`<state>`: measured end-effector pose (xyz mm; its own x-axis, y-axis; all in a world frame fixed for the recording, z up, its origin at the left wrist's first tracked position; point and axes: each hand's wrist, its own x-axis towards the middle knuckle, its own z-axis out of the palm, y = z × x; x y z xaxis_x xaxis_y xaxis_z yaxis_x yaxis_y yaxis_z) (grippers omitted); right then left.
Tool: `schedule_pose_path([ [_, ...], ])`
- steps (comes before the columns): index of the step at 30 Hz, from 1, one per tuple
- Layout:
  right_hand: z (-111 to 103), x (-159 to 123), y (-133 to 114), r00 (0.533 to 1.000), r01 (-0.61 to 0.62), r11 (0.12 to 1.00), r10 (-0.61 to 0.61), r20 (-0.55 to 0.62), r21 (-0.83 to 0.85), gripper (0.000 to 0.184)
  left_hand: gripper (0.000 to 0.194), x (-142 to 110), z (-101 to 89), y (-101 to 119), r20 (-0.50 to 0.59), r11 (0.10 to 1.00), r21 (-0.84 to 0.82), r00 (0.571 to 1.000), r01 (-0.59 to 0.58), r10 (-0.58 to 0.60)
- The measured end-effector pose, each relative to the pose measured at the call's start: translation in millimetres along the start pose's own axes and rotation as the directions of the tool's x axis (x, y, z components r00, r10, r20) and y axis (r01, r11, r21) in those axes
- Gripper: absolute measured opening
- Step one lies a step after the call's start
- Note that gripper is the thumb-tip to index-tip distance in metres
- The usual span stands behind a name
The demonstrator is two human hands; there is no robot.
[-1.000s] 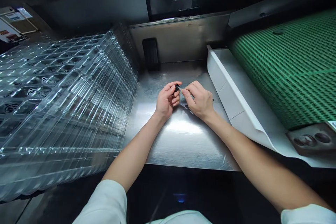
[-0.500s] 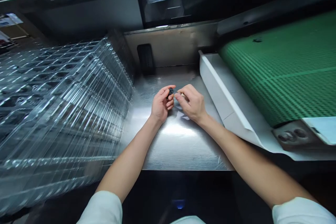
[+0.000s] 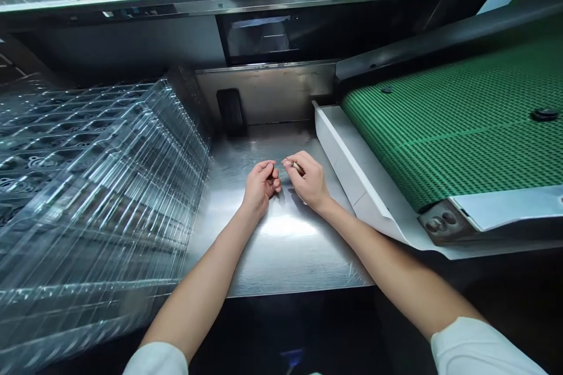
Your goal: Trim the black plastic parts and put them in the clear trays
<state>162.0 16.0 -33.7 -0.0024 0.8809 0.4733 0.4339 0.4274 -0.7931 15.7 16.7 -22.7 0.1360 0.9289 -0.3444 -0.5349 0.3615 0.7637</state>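
Head view: my right hand (image 3: 307, 181) pinches a small metallic part (image 3: 298, 167) between thumb and forefinger. My left hand (image 3: 260, 183) curls closed just beside it; I cannot tell whether it holds anything.

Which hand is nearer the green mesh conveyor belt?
Right. The right hand is on the belt's side of the left hand, closer to the green mesh conveyor belt; the left hand is farther away, toward the clear plastic trays.

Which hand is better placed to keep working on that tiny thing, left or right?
Probably the right hand. Its fingers are pinching the small part, so it already has it. The left hand is curled up beside it, and I can't see whether it holds anything.
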Motion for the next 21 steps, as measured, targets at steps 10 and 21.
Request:
schedule_pose_path([
  [10,3,-2,1,0.999,0.051,0.999,-0.050,0.017,-0.009,0.018,0.008,3,1.8,2,-0.112,0.999,-0.043,0.994,0.002,-0.007],
  [21,-1,2,-2,1.000,-0.006,1.000,0.005,-0.009,-0.019,0.025,0.015,2,-11.3,-16,0.437,-0.005,0.894,0.871,-0.447,0.226],
])
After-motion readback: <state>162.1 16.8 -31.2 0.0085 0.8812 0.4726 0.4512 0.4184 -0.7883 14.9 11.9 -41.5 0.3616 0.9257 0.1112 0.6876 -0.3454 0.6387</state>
